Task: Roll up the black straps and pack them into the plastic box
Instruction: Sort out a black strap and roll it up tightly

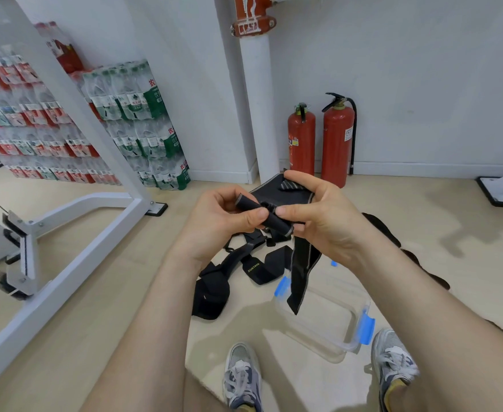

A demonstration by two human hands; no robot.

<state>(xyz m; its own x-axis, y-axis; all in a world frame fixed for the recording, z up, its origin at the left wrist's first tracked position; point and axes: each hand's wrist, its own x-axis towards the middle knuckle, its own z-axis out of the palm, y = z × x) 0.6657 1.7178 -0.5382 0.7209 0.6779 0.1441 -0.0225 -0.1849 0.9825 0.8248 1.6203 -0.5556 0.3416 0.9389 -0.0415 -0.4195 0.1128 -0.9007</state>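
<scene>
Left hand [223, 217] and right hand [318, 221] pinch a partly rolled black strap [262, 214] between them; its tail dangles over the plastic box [324, 318] on the floor. Step: rolling. Next: likely winding in the tail tightly, then boxing.

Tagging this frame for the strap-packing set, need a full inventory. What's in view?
strap roll: one, black, between both hands, tail hanging down
straps: loose pile, count unclear, black, floor beyond the box
box: one, clear with blue clips, floor near the feet
extinguishers: two, red, against the far wall
bottle packs: stack, clear with red and green labels, left wall
frame: one, white, left
pipe: one, white with a red fitting, far wall
shoes: two, grey, bottom edge
left hand: pinches the roll's left end
right hand: pinches its right end
</scene>
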